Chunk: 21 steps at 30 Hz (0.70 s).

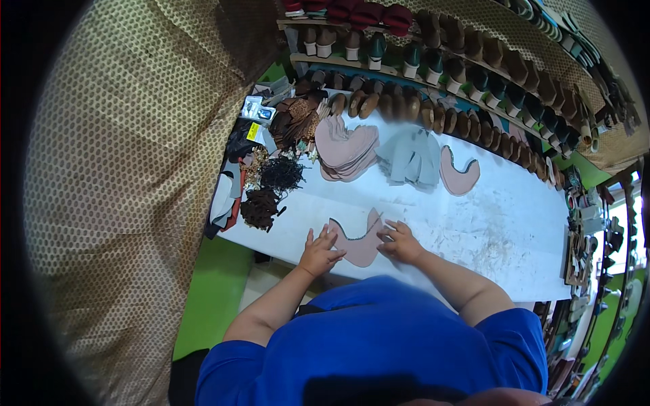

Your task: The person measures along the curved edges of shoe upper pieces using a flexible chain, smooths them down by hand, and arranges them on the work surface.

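Note:
A pale pink U-shaped shoe-upper piece (pixel 362 252) lies on the white table in front of me, its opening facing away and a dark line along its inner edge. My left hand (pixel 322 255) rests at its left side, fingers spread and fingertips by the left arm of the U. On the other side, my right hand (pixel 401 243) lies with its fingers apart, fingertips at the right edge of the piece. Neither hand grips it. Farther right is a similar pink U-shaped piece (pixel 460 181) with a dark inner edge.
Behind the piece sit a stack of pink cut pieces (pixel 345 154) and a pile of grey pieces (pixel 409 161). Black strips (pixel 281 174) and dark brown strips (pixel 259 208) heap at the table's left. Shoes and heels (pixel 413 61) line the shelves at the back.

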Motion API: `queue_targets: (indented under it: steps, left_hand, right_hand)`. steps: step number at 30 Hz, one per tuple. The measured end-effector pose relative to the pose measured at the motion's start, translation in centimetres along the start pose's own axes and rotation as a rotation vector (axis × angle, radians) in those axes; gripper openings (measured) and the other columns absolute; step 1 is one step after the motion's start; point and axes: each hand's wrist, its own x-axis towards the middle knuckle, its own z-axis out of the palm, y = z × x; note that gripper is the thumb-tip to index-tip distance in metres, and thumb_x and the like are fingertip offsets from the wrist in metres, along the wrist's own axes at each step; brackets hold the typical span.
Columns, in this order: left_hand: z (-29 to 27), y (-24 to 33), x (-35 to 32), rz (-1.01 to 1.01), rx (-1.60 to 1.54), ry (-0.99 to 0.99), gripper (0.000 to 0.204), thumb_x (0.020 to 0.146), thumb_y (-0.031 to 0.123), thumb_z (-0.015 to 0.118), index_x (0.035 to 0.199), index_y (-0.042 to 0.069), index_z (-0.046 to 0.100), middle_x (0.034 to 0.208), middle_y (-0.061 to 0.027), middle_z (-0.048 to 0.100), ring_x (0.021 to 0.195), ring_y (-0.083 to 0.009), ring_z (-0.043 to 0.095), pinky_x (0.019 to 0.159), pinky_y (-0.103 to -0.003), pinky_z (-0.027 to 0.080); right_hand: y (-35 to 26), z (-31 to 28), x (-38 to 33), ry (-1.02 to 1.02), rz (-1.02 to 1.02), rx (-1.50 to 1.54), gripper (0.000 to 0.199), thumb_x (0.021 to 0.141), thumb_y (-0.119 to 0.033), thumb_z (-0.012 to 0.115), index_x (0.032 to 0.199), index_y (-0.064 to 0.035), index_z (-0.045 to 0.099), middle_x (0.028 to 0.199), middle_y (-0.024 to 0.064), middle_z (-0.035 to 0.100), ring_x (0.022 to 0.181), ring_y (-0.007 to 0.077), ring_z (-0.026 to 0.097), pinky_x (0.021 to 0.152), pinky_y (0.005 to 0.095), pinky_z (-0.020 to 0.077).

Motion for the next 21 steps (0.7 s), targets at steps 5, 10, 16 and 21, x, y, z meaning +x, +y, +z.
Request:
queue_targets:
  steps: [5, 10, 16, 21]
  left_hand:
    - [0.5, 0.7, 0.8, 0.056, -0.011, 0.093, 0.007, 0.084, 0.028, 0.075, 0.091, 0.028, 0.076, 0.156, -0.0046, 0.047, 0.148, -0.0344, 0.039, 0.118, -0.069, 0.016]
    - [0.9, 0.2, 0.9, 0.091, 0.037, 0.113, 0.009, 0.08, 0.025, 0.079, 0.082, 0.023, 0.07, 0.153, -0.0021, 0.052, 0.145, -0.0364, 0.043, 0.116, -0.071, 0.017]
    - [-3.9, -2.7, 1.0, 0.042, -0.029, 0.031, 0.006, 0.081, 0.021, 0.076, 0.082, 0.022, 0.069, 0.153, -0.0013, 0.051, 0.149, -0.0345, 0.037, 0.118, -0.07, 0.018]
    - [-4.5, -3.0, 0.9, -0.015, 0.064, -0.108, 0.043, 0.086, 0.032, 0.073, 0.126, 0.021, 0.066, 0.158, -0.0067, 0.045, 0.153, -0.0327, 0.031, 0.12, -0.065, 0.019]
  right_hand:
    - [-0.4, 0.6, 0.6, 0.019, -0.097, -0.103, 0.015, 0.084, -0.022, 0.073, 0.099, -0.02, 0.073, 0.128, -0.0004, 0.062, 0.139, 0.0311, 0.047, 0.108, 0.0587, 0.0401]
    - [-1.6, 1.4, 0.9, -0.027, -0.112, -0.115, 0.018, 0.088, -0.018, 0.067, 0.104, -0.0097, 0.069, 0.128, 0.0025, 0.061, 0.139, 0.0306, 0.046, 0.113, 0.0637, 0.0332]
    - [-5.4, 2.9, 3.1, -0.124, -0.152, 0.015, 0.023, 0.09, -0.017, 0.065, 0.109, -0.0071, 0.069, 0.132, 0.0071, 0.059, 0.146, 0.0331, 0.038, 0.115, 0.0778, 0.0181]
    - [-6.2, 3.4, 4.4, -0.154, -0.108, 0.132, 0.021, 0.084, -0.018, 0.07, 0.103, -0.0092, 0.071, 0.132, 0.0064, 0.06, 0.146, 0.0343, 0.038, 0.114, 0.0785, 0.0173]
